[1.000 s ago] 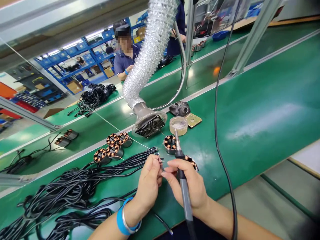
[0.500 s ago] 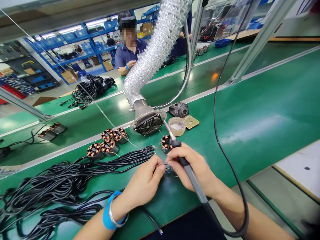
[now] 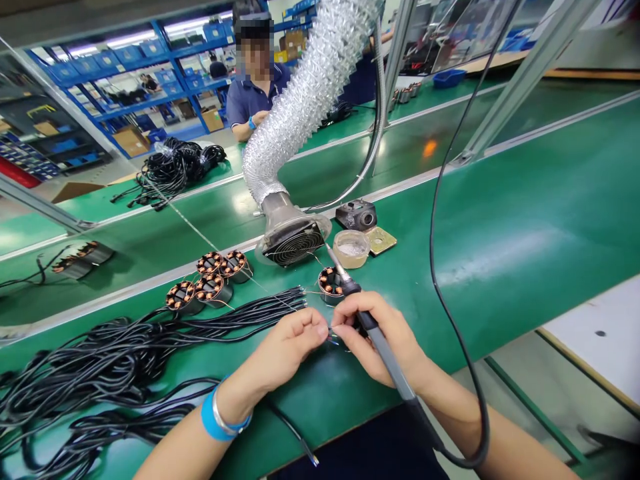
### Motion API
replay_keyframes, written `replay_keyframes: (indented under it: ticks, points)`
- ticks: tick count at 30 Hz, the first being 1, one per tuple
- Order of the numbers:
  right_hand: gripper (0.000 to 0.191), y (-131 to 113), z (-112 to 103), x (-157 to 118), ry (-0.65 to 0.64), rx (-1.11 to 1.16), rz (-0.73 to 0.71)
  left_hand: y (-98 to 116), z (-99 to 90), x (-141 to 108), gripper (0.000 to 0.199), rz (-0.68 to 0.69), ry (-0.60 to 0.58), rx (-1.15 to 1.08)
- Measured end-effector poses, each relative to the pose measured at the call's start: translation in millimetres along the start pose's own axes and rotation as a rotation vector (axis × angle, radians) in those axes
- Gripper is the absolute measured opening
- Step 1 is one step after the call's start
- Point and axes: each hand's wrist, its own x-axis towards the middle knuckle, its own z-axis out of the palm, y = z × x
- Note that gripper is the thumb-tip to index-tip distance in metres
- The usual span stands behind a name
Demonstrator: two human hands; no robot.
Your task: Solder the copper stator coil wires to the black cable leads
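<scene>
My right hand is wrapped round a soldering iron, whose metal tip points up and away toward the fan. Its thumb and index finger are also pinched together, meeting the fingertips of my left hand. Thin cable wires with blue and pale ends poke out below the left fingertips; the pinched part is mostly hidden. Just beyond the hands stands a copper-wound motor stator, partly behind the iron. A bundle of black cables lies left of it, stripped ends toward the stator.
Several more stators stand behind the cables. A fume extractor hangs on a silver duct. Beside it are a round tub, a yellow sponge and a dark iron holder. A co-worker is across the bench.
The view has shifted slightly. Both hands stay together at nearly the same spot, and the left thumb lies flatter against its fingers. The soldering iron is still in my right hand.
</scene>
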Motion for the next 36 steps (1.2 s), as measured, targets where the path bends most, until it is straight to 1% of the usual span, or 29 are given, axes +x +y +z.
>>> replay_keyframes:
  ticks: [2, 6, 8, 10, 11, 13, 16, 20, 22, 26, 31, 36]
  points:
    - [0.022, 1.9, 1.8, -3.1, 0.045, 0.025, 0.051, -2.1, 2.7, 4.9, 0.031, -0.007, 0.059, -0.038]
    - [0.016, 0.0, -5.6, -12.0, 0.173, -0.003, 0.101, -6.3, 6.9, 12.5, 0.022, 0.019, 0.206, 0.063]
    - [0.021, -4.6, -13.9, -19.2, 0.242, 0.032, 0.128, -6.8, 7.4, 14.5, 0.021, 0.032, 0.246, 0.114]
    - [0.03, -10.6, -23.1, -26.2, 0.264, 0.047, 0.143, -6.2, 6.9, 16.0, 0.021, 0.046, 0.266, 0.137]
    - [0.034, -13.6, -27.5, -28.8, 0.262, 0.029, 0.137, -5.7, 6.2, 16.8, 0.02, 0.052, 0.273, 0.138]
    - [0.036, -18.4, -34.7, -31.2, 0.261, -0.031, 0.081, -4.9, 4.3, 18.6, 0.018, 0.053, 0.29, 0.141]
    - [0.026, -20.5, -39.6, -28.7, 0.274, -0.062, 0.021, -5.0, 0.6, 21.8, 0.015, 0.041, 0.319, 0.156]
    - [0.014, -17.1, -36.0, -20.4, 0.297, -0.106, 0.088, -6.9, -3.3, 24.9, 0.015, 0.04, 0.323, 0.167]
    - [0.011, -15.3, -32.8, -16.1, 0.299, -0.13, 0.1, -7.6, -4.2, 25.9, 0.015, 0.047, 0.317, 0.174]
    - [0.011, -13.5, -29.0, -10.5, 0.298, -0.158, 0.096, -7.4, -4.9, 26.5, 0.016, 0.069, 0.308, 0.211]
    - [0.011, -13.2, -28.6, -10.4, 0.286, -0.18, 0.093, -5.0, -5.5, 26.6, 0.018, 0.096, 0.304, 0.254]
    - [0.011, -11.3, -28.0, -10.2, 0.313, -0.17, 0.082, -3.9, -6.1, 27.9, 0.019, 0.103, 0.309, 0.267]
